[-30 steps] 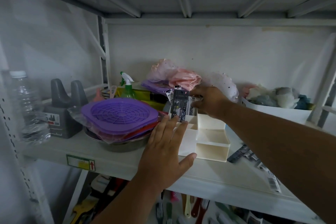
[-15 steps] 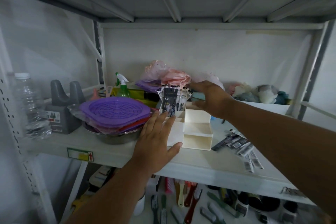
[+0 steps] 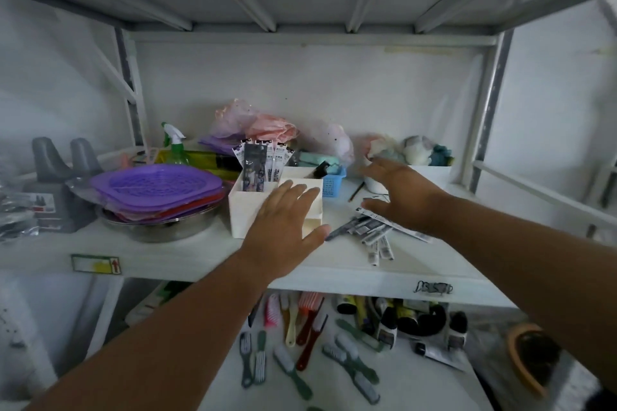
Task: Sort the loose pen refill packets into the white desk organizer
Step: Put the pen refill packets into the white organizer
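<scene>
My left hand (image 3: pixel 283 227) is lying flat with straight fingers on the front of the white desk organizer (image 3: pixel 248 210), holding nothing. My right hand (image 3: pixel 405 193) is hovering open and empty above the loose pen refill packets (image 3: pixel 375 232) scattered on the shelf (image 3: pixel 187 248) just right of the organizer. Several packets (image 3: pixel 262 162) are standing upright in its back left compartment.

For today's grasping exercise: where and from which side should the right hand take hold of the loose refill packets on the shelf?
Probably pinch the loose refill packets at their near ends, coming from above and the right with the right hand: they lie flat and fanned, ends overlapping.
</scene>
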